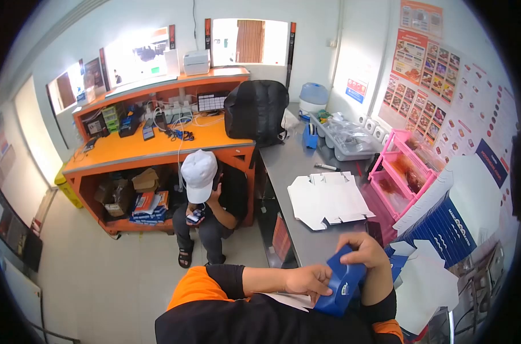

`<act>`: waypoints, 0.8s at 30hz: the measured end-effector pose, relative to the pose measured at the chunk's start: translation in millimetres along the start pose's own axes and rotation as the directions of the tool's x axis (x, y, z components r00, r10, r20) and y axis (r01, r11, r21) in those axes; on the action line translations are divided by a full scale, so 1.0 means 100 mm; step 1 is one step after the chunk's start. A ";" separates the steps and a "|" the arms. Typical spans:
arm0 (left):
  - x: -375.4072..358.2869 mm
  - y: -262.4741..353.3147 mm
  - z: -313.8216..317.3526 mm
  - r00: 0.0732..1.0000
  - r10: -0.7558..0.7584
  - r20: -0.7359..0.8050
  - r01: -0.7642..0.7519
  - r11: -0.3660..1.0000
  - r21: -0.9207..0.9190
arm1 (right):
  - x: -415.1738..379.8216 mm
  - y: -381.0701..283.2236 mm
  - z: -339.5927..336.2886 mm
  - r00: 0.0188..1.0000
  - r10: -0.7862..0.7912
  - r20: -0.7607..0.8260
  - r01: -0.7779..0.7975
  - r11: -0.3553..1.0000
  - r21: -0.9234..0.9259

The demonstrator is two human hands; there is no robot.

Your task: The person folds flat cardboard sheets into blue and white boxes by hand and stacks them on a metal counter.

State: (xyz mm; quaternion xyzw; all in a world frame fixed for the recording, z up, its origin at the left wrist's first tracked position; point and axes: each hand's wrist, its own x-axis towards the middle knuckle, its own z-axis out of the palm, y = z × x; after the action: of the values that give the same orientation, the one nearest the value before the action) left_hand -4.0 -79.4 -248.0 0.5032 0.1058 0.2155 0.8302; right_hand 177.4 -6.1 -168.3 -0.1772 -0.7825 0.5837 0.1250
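Note:
Close to my body I hold a blue cardboard box [343,289] with a small white logo, partly folded. My left hand [311,281] grips its lower left side, the thumb lying on the blue face. My right hand [361,251] pinches its upper flap between thumb and fingers. A white sheet edge [292,299] shows under my left wrist. Just beyond my hands, a stack of flat white box blanks [329,198] lies on the metal counter [292,172]. More blue and white blanks [424,286] lie to the right of my right arm.
A pink rack [406,172] with bagged food stands by the wall, near a grey tray [349,140] of plastic bags and a blue tape dispenser [310,136]. A person in a white cap [200,175] sits by the orange desk [151,143], holding a phone. A black backpack [256,112] rests at the corner.

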 end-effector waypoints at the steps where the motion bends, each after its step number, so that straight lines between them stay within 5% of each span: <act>1: 0.00 -0.01 0.01 1.000 0.020 0.004 -0.020 1.000 -0.013 | 0.02 -0.03 -0.02 0.994 -0.106 0.014 0.107 0.984 -0.145; 2: 0.00 -0.04 0.02 0.999 0.039 0.007 -0.039 0.999 -0.026 | 0.02 -0.05 -0.03 0.977 -0.207 0.043 0.211 0.935 -0.286; 5: 0.04 -0.02 -0.10 0.997 -0.001 0.075 -0.008 0.993 0.117 | 0.02 -0.17 0.04 0.900 0.005 0.435 0.070 0.985 -0.156; 6: 0.05 -0.04 -0.17 0.994 -0.031 0.101 0.012 0.982 0.188 | 0.02 -0.16 0.03 0.906 -0.059 0.419 0.131 0.981 -0.145; 8: -0.06 0.25 0.06 0.979 0.116 0.170 -0.102 0.991 -0.086 | -0.16 -0.24 0.04 0.994 -0.076 0.082 0.083 0.994 -0.074; 9: -0.10 0.29 -0.12 0.971 0.110 0.212 -0.097 0.993 -0.071 | -0.26 -0.24 0.02 0.993 -0.071 -0.090 0.068 0.997 -0.035; 10: -0.13 0.28 -0.43 0.962 0.104 0.253 -0.092 0.994 -0.057 | -0.31 -0.06 -0.12 0.948 -0.224 -0.226 0.249 0.964 0.093; 11: -0.22 0.30 -0.59 0.950 0.232 0.207 -0.176 0.950 -0.260 | -0.34 0.12 -0.25 0.861 -0.342 -0.376 0.433 0.880 0.192; 13: -0.40 0.35 -0.90 0.873 0.477 0.105 -0.315 0.714 -0.625 | -0.35 0.12 -0.37 0.720 -0.287 -0.632 0.624 0.666 0.409; 14: -0.46 0.56 -0.58 0.857 0.477 -0.196 -0.513 0.748 -0.422 | -0.32 0.10 -0.41 0.639 -0.221 -0.736 0.717 0.519 0.466; 15: -0.51 0.65 -0.40 0.765 0.565 -0.310 -0.642 0.708 -0.295 | -0.25 0.12 -0.42 0.587 -0.140 -0.798 0.732 0.513 0.448; 16: -0.57 0.61 -0.40 0.723 0.669 -0.172 -0.690 0.692 -0.211 | -0.15 0.16 -0.42 0.526 -0.053 -0.849 0.745 0.510 0.430; 17: -0.63 0.59 -0.40 0.759 0.614 -0.217 -0.637 0.769 -0.054 | -0.08 0.19 -0.40 0.458 0.038 -0.888 0.755 0.511 0.411; 18: -0.68 0.57 -0.39 0.790 0.556 -0.261 -0.552 0.829 0.096 | -0.05 0.18 -0.35 0.512 0.058 -0.857 0.726 0.504 0.468; 21: -0.73 0.70 0.00 0.622 0.751 -0.223 -0.302 0.492 0.816 | 0.08 0.43 -0.32 0.471 0.115 -0.875 0.754 0.462 0.467; 22: -0.70 0.68 0.02 0.475 0.797 -0.373 -0.298 0.544 0.785 | 0.11 0.45 -0.28 0.500 0.095 -0.861 0.694 0.552 0.464; 24: -0.63 0.68 0.03 0.197 0.819 -0.539 -0.455 0.564 0.690 | 0.15 0.44 -0.12 0.266 -0.056 -0.962 0.585 0.802 0.115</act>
State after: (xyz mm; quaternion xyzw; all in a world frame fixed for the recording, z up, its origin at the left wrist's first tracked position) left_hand -75.9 -84.2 -189.3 0.4815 0.2970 0.7302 0.3831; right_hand 174.5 22.2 -206.8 -0.2723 -0.4254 0.4994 0.7039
